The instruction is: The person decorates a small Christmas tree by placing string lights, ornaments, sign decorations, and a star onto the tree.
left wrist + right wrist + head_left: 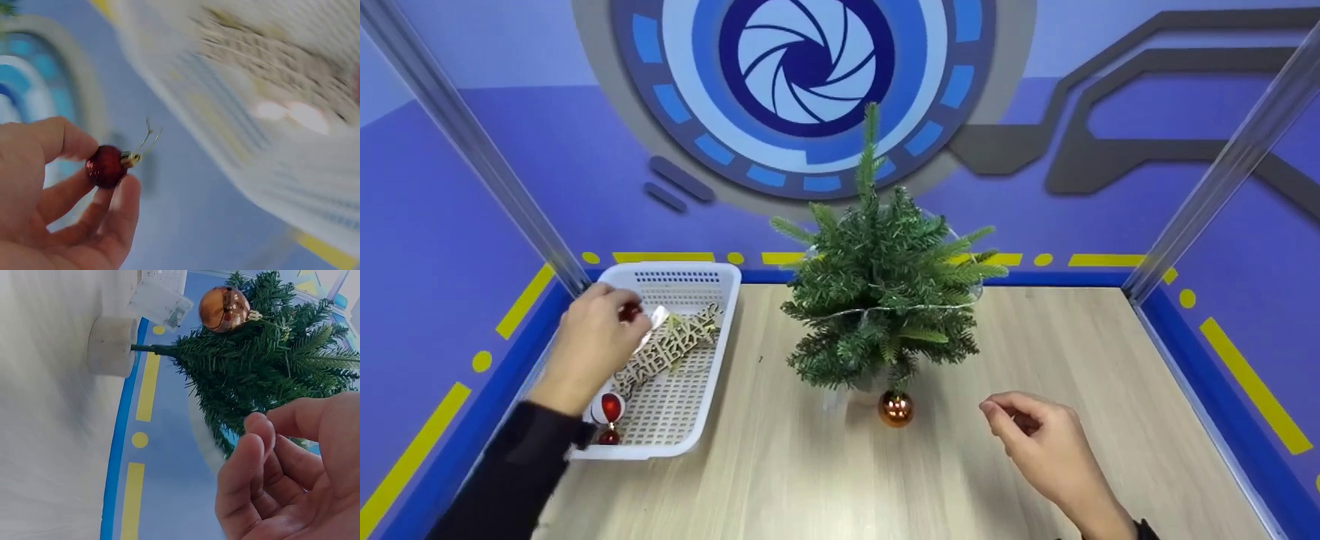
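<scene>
My left hand (596, 337) is above the white basket (733, 330) and pinches a small dark red Christmas ball (106, 167) between thumb and fingers. The ball's gold cap and thin loop of string stick out free in the left wrist view. A small green Christmas tree (877, 277) stands upright in the middle of the table, and a shiny copper ball (896, 409) hangs low at its front. Right of the tree, apart from it, my right hand (1050, 446) hangs with loosely curled fingers and holds nothing; its thumb touches a fingertip in the right wrist view.
Inside the basket lie gold lettered ornaments (671, 351), a red and white bauble (611, 407) and a smaller red ball (609, 436). A silvery wire string (847, 311) wraps the tree. Beside the tree's pale round base (111, 347) is a clear box (160, 304).
</scene>
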The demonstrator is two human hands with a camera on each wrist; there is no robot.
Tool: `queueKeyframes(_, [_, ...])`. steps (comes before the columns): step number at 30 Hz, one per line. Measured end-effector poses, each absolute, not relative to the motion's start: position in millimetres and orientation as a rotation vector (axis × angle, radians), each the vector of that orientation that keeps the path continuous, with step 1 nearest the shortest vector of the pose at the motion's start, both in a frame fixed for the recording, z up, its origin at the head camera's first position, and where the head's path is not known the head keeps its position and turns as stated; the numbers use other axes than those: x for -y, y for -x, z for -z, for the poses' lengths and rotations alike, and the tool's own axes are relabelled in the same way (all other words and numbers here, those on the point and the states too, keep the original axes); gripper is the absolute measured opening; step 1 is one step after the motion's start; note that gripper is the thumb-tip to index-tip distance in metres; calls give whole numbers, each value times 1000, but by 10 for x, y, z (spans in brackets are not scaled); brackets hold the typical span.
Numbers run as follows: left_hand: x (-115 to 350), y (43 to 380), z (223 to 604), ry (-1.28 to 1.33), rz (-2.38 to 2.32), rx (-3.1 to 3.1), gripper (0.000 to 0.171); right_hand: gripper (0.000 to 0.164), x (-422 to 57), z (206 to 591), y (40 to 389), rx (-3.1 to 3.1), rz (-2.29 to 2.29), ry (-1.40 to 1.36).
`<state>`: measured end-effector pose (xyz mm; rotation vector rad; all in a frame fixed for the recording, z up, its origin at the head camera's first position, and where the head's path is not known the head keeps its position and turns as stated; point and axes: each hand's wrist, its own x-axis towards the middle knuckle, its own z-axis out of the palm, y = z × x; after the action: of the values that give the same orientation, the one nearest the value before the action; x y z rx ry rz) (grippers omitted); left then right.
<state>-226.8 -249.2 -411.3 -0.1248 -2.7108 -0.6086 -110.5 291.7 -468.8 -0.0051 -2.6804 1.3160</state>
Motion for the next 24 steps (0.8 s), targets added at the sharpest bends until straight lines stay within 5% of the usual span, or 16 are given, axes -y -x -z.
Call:
queueKeyframes(14, [1203,1139,3541,670,1054,2185,32,13,-2598,4475,798,2425,-1668,-530])
queueKeyframes(24, [548,778,3582,971,1283,2064,28,34,-2318,4413,738,2140,-1925,-974])
